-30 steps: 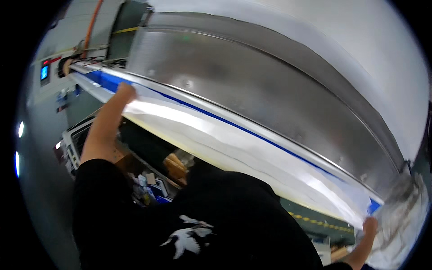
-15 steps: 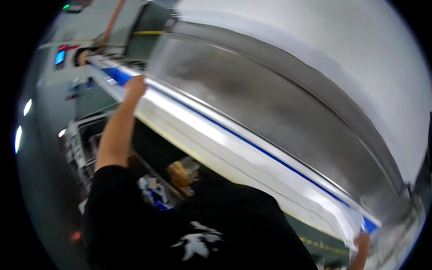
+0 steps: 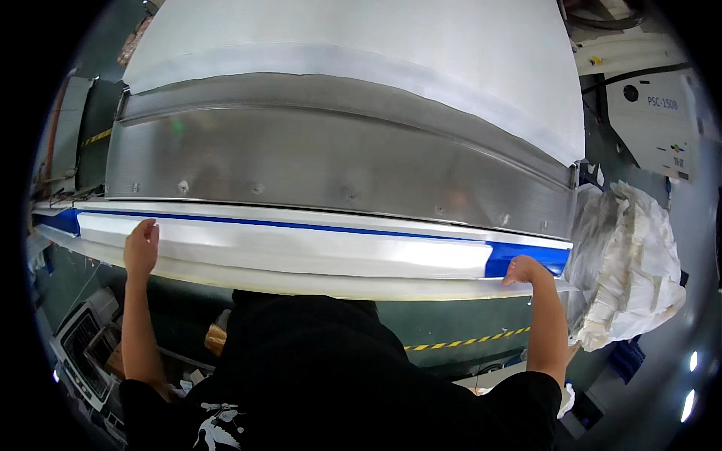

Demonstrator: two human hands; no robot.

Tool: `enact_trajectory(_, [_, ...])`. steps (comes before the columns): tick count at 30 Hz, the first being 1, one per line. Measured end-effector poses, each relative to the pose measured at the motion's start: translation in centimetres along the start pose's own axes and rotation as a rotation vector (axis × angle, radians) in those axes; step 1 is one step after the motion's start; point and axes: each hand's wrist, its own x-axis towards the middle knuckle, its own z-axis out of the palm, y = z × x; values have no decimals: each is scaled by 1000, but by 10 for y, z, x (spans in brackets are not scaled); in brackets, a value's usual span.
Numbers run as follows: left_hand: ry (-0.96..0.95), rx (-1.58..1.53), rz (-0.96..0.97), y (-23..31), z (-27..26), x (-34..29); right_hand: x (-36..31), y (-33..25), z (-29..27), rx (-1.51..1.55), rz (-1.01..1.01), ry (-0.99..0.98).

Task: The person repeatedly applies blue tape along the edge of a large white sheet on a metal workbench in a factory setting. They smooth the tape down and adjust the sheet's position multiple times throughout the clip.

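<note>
A long white fabric strip (image 3: 323,252) lies flat along a blue-topped bar (image 3: 553,259) that runs across in front of me. Blue shows past both of its ends and in a thin line along its far edge. My left hand (image 3: 141,248) is over the strip near its left end, fingers curled together, with nothing visible in them. My right hand (image 3: 529,270) is closed at the bar's near edge, just right of the strip's end, its fingertips partly hidden. A pale ledge (image 3: 301,282) borders the bar on my side.
Beyond the bar, a grey metal plate (image 3: 301,158) leads up to a wide white fabric sheet (image 3: 361,45). Crumpled white cloth (image 3: 632,270) is heaped at the right. A white machine cabinet (image 3: 654,124) stands far right. Yellow-black tape (image 3: 466,342) marks the green floor.
My view has swung round, so the bar now runs nearly level. Both hands have moved off the ends of the white strip, which now lies flat.
</note>
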Motion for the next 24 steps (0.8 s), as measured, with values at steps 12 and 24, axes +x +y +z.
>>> enact_trajectory(12, [-168,-447,465,148,24,-112,-19,-142,27,568,-238,573])
enact_trajectory(24, [-129,-334,638,135,33,-108,-52,-328,-2,774,-541,496])
